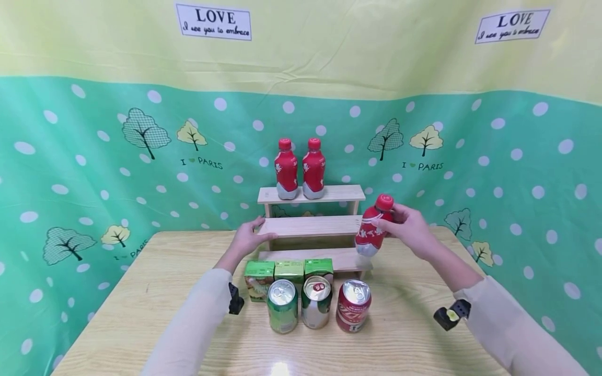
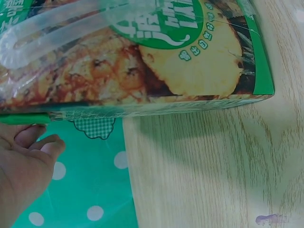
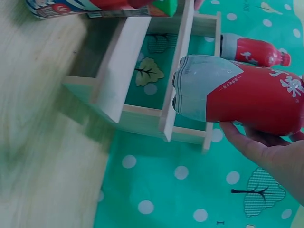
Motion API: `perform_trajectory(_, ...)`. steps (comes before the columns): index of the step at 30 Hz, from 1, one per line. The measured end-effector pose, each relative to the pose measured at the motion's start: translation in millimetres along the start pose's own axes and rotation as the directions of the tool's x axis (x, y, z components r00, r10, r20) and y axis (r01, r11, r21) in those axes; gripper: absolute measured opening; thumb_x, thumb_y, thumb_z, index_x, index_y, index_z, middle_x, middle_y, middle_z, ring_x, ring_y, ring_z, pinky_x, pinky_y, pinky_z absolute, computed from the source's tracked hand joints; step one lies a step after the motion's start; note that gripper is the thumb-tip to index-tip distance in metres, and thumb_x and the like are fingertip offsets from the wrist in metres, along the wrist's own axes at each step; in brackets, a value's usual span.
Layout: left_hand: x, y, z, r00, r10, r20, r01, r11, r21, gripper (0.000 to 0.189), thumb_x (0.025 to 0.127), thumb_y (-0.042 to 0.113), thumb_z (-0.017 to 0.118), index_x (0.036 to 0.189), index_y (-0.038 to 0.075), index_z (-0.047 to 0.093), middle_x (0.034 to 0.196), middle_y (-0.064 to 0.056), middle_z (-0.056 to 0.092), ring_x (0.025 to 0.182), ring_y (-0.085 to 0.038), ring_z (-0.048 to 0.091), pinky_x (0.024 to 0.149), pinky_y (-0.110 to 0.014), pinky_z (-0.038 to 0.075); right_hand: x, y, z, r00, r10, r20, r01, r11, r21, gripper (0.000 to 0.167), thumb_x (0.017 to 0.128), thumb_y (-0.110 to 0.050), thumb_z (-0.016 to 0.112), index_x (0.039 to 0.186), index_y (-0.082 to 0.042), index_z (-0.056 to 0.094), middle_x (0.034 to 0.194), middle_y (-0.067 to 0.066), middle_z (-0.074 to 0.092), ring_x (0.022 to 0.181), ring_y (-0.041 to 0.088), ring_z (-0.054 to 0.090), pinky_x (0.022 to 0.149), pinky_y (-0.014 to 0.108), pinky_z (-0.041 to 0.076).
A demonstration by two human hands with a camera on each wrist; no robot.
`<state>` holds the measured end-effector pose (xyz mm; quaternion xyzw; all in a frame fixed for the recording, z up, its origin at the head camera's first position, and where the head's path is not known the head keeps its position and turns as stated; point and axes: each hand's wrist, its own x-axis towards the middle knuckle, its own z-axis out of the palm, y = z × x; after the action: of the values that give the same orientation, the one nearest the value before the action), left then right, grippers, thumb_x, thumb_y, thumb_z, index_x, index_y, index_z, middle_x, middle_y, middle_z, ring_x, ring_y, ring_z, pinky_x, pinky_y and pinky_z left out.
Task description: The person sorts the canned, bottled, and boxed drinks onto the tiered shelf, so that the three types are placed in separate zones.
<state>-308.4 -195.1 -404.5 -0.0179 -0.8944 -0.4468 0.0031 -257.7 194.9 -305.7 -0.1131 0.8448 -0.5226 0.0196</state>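
My right hand (image 1: 414, 232) grips a red bottle (image 1: 371, 230) with a red cap and silvery base, tilted, at the right end of a three-tier wooden rack (image 1: 310, 226). In the right wrist view, the thumb lies along the side of the bottle (image 3: 251, 92), whose base overlaps the boards. My left hand (image 1: 246, 239) holds the left end of the rack's middle tier, thumb in front and fingers behind. The left wrist view shows part of that hand (image 2: 26, 166), its fingertips by the box's edge. Two matching red bottles, a left one (image 1: 286, 169) and a right one (image 1: 313, 169), stand on the top tier.
Green drink boxes (image 1: 259, 279) stand in a row before the rack. Nearer me are a green can (image 1: 282, 308), a green-and-white can (image 1: 316, 303) and a red can (image 1: 354, 307). A patterned curtain (image 1: 188, 183) hangs behind the wooden table (image 1: 188, 271).
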Motion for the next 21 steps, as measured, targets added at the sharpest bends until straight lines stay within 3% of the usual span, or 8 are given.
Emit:
perform_trajectory(11,-0.2,-0.7,-0.6,1.000,0.000,0.007,0.000,1.000,0.001,0.082,0.080,0.044,0.071,0.144,0.005,0.035,0.155,-0.012,0.024,0.143,-0.034,0.019,0.115,-0.048,0.025,18.2,-24,-7,0.999,0.017,-0.047,-0.015,0.999,0.033,0.068,0.086,-0.039,0.065,0.142,-0.010,0.039,0.136,0.020,0.049,0.120,0.036,0.050,0.095,0.049,0.050)
perform_trajectory(21,1.2,-2.8,-0.7,1.000,0.006,0.001,-0.006,1.000,-0.002,0.084,0.078,0.046,0.071,0.143,0.005,0.036,0.154,-0.012,0.025,0.143,-0.033,0.020,0.115,-0.047,0.025,45.8,-42,-5,0.993,0.036,-0.115,-0.030,0.998,0.059,0.072,0.084,-0.044,0.066,0.143,-0.015,0.038,0.136,0.014,0.051,0.119,0.031,0.052,0.094,0.046,0.051)
